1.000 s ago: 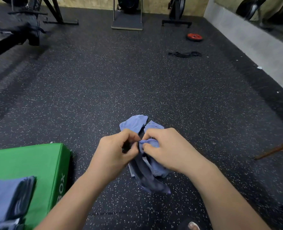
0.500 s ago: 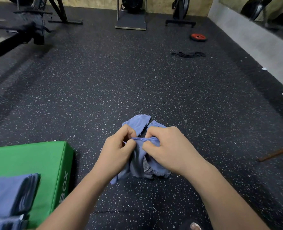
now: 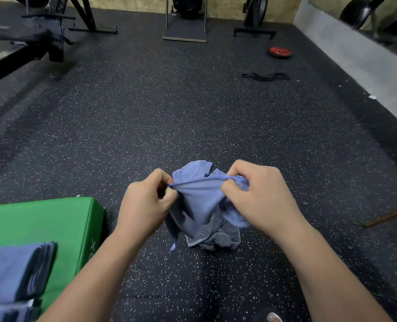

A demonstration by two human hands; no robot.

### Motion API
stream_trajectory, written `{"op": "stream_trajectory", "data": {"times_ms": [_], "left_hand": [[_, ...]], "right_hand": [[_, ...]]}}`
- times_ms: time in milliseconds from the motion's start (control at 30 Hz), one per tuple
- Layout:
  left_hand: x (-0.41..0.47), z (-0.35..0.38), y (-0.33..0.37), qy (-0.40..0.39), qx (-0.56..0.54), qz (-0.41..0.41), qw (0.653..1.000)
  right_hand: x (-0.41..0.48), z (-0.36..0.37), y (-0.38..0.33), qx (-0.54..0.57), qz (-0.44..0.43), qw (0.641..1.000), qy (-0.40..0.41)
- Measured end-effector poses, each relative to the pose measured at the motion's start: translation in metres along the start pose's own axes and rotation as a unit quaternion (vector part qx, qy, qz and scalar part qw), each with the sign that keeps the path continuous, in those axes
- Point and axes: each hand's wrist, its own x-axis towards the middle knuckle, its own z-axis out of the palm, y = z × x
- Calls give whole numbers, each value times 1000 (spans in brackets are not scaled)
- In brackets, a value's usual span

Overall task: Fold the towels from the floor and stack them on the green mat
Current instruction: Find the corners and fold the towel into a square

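**Towel edge stretched between both hands**

The left hand (image 3: pixel 146 205) and right hand (image 3: pixel 260 196) each have their grip pinched on the top edge of a blue towel (image 3: pixel 200 203). That edge runs left to right between them, and the rest hangs crumpled down to the speckled rubber floor (image 3: pixel 193 112). The green mat (image 3: pixel 41 219) lies to the left, nearer the left hand, and carries a stack of folded towels (image 3: pixel 14 270). A red weight plate (image 3: pixel 280 52) and gym machines (image 3: pixel 53 36) sit well beyond.

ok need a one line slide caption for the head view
Left hand and right hand hold a blue towel taut over the gym floor; folded towels sit stacked on the green mat.
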Motion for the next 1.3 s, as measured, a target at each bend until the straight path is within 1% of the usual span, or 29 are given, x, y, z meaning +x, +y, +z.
{"op": "stream_trajectory", "data": {"times_ms": [233,367,400,467,533,667,833,967,1033,1133,1200,1300], "left_hand": [[16,-14,-29,29,5,-28,999],[20,-18,-34,25,-13,-51,998],[20,-18,-34,13,-35,-55,998],[20,-19,-32,-36,-105,-53,992],[16,-20,-26,-92,-135,-33,986],[10,-12,-24,-175,-49,1,983],[6,-4,-28,-271,46,12,961],[0,11,-39,-321,132,44,937],[-5,17,-41,-338,145,53,928],[-7,21,-44,-334,139,52,931],[-6,22,-45,-312,124,41,941],[-4,22,-38,-244,31,19,969]], "right_hand": [[6,-26,21,-4,48,992,113],[7,-31,29,-21,88,983,161],[7,-32,30,-22,98,980,169],[7,-33,31,-19,113,977,178],[8,-33,31,-11,116,977,180],[8,-33,31,-4,121,975,188],[8,-32,32,-5,132,973,190],[9,-31,32,5,137,973,184],[9,-30,32,14,138,974,181],[8,-30,32,10,140,975,174],[9,-31,33,9,141,975,171],[9,-33,36,5,149,977,151]]}}
